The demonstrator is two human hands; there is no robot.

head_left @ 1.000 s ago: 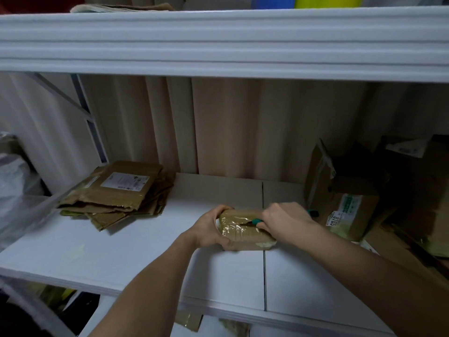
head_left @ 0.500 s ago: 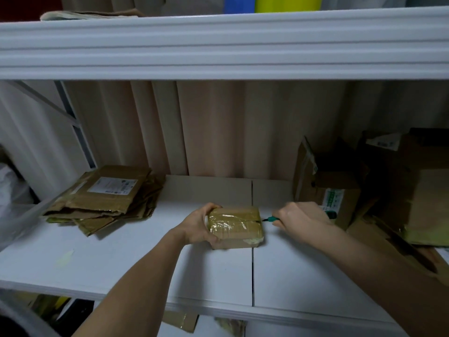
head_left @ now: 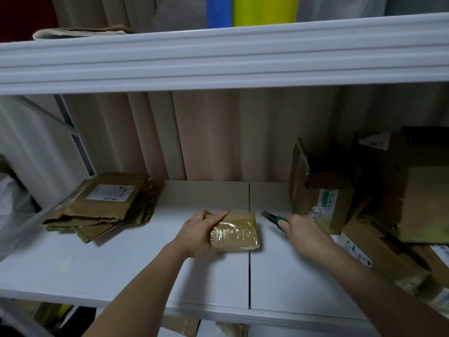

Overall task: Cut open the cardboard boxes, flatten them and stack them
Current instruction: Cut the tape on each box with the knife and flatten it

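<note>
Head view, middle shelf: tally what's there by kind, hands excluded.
Taped small box: 1
Utility knife: 1
Flattened cardboard stack: 1
Jumbled pile of opened boxes, individual count unclear: 1
Total: 4

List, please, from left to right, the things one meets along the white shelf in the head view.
Stack of flattened boxes → left hand → small taped box → utility knife → right hand → open cardboard boxes.
</note>
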